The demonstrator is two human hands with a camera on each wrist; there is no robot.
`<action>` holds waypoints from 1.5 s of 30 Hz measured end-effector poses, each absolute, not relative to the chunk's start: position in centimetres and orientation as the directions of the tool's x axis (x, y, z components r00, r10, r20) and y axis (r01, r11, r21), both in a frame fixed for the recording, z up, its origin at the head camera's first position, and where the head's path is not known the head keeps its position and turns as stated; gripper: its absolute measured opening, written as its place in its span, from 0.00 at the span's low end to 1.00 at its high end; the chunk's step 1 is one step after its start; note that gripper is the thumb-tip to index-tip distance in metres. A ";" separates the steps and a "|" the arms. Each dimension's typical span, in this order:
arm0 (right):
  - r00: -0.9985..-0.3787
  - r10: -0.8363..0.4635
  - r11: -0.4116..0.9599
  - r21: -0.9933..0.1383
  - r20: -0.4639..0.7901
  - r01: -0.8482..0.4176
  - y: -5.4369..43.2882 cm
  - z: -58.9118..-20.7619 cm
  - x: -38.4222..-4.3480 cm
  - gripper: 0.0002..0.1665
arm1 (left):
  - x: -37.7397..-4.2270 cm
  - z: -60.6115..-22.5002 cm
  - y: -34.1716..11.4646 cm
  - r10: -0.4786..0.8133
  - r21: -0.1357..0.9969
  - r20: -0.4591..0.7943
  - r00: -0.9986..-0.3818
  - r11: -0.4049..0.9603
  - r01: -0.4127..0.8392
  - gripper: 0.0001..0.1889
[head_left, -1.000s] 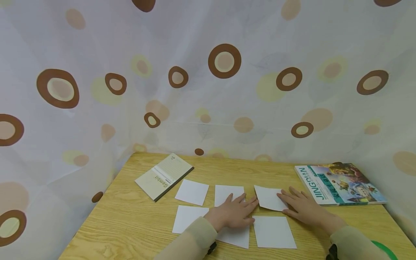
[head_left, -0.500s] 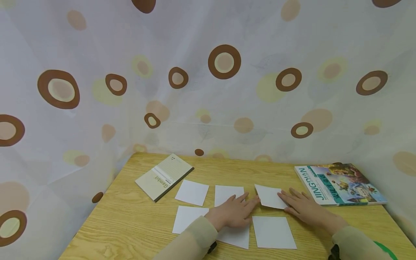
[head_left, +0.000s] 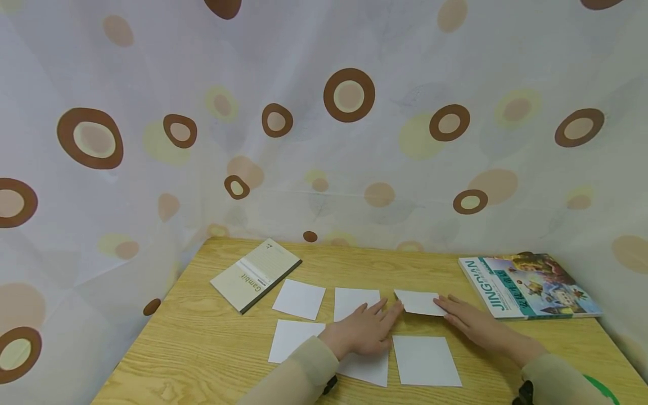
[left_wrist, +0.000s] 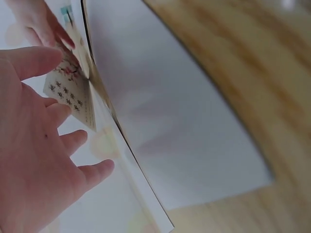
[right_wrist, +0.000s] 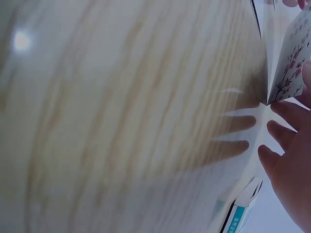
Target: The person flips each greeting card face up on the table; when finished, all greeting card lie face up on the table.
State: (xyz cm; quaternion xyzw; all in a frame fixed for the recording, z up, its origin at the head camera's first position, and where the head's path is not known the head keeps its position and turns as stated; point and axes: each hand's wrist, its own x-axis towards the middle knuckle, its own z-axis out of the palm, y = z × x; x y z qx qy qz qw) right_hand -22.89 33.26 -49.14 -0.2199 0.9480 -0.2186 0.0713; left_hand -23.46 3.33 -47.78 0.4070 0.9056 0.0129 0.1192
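A white square card (head_left: 420, 302) in the back row is tilted, its near edge raised off the table. Its underside carries a pink blossom print and dark characters, seen in the left wrist view on the card (left_wrist: 70, 99) and again in the right wrist view. My left hand (head_left: 361, 332) pinches the card's left near corner, thumb below and other fingers spread. At the right near corner, my right hand (head_left: 473, 323) pinches it between thumb and forefinger. The left hand and forearm partly cover the back middle card (head_left: 354, 301) and front middle card (head_left: 367, 371).
More white cards lie flat: back left card (head_left: 300, 299), front left card (head_left: 293, 340) and front right card (head_left: 427, 361). A Gambit notebook (head_left: 256, 275) lies left, a colourful book (head_left: 531, 287) right. Part of a green object (head_left: 602, 388) shows near the right sleeve. Patterned curtain (head_left: 379, 169) borders the table.
The back right card's near edge has risen, so its white face looks narrower from above. My right hand has shifted slightly with it; the left hand has barely moved.
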 end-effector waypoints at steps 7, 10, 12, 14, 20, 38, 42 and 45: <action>-0.905 -0.424 0.790 -0.505 -0.040 -0.348 32.9 -48.6 -22.8 0.30 | -23.5 -47.5 3.3 0.754 0.109 -0.183 -0.631 0.654 0.749 0.40; -0.917 -0.396 0.785 -0.536 -0.049 -0.310 32.7 -48.5 -22.7 0.31 | -23.6 -47.6 3.3 0.762 0.090 -0.174 -0.624 0.644 0.760 0.40; -0.930 -0.365 0.776 -0.569 -0.051 -0.273 32.6 -48.5 -22.7 0.32 | -23.7 -47.7 3.3 0.769 0.077 -0.160 -0.620 0.635 0.768 0.40; -0.940 -0.338 0.761 -0.598 -0.037 -0.250 32.4 -48.5 -22.7 0.33 | -23.8 -47.8 3.3 0.773 0.065 -0.146 -0.618 0.631 0.773 0.40; -0.966 -0.258 0.675 -0.718 -0.012 -0.171 32.1 -48.4 -22.8 0.34 | -24.0 -47.7 3.4 0.789 0.062 -0.112 -0.605 0.613 0.788 0.41; -0.993 -0.092 0.253 -0.967 -0.068 0.043 31.8 -47.5 -22.9 0.40 | -24.4 -47.5 3.1 0.815 0.444 -0.040 -0.578 0.533 0.720 0.41; -0.993 -0.081 0.179 -0.982 -0.081 0.066 31.9 -47.5 -22.8 0.41 | -24.4 -47.6 3.0 0.800 0.550 -0.033 -0.599 0.515 0.658 0.42; -0.992 -0.066 0.113 -0.989 -0.108 0.100 31.9 -47.3 -22.8 0.41 | -24.3 -47.5 3.0 0.789 0.636 -0.023 -0.614 0.485 0.600 0.43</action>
